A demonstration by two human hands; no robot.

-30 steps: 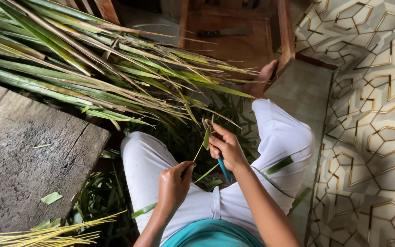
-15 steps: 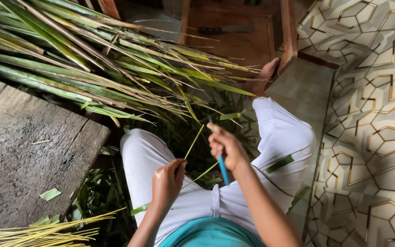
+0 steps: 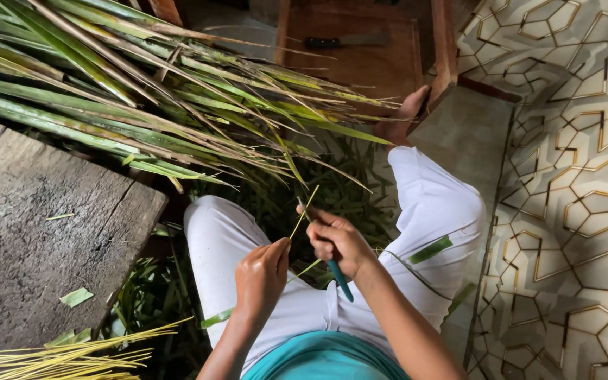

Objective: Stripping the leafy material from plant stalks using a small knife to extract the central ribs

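My left hand [image 3: 262,274] pinches the lower end of a thin yellow-green leaf midrib [image 3: 305,208] that points up and away from me. My right hand [image 3: 338,243] grips a small knife with a blue-green handle [image 3: 339,279]; the handle sticks out below the fist, and the blade end sits against the midrib. Both hands hover over my lap, between my knees in white trousers [image 3: 431,204]. A strip of green leaf [image 3: 217,319] hangs down below my left hand.
A big pile of long green palm fronds [image 3: 142,98] lies across the top left. A worn wooden plank [image 3: 29,239] is at the left, with stripped yellow midribs [image 3: 58,355] at its near end. A second knife [image 3: 346,41] lies on a wooden bench. Patterned floor [image 3: 571,176] fills the right.
My right hand slid the knife up the midrib and has come back down toward my left hand. A cut piece of green leaf dropped away from the midrib.
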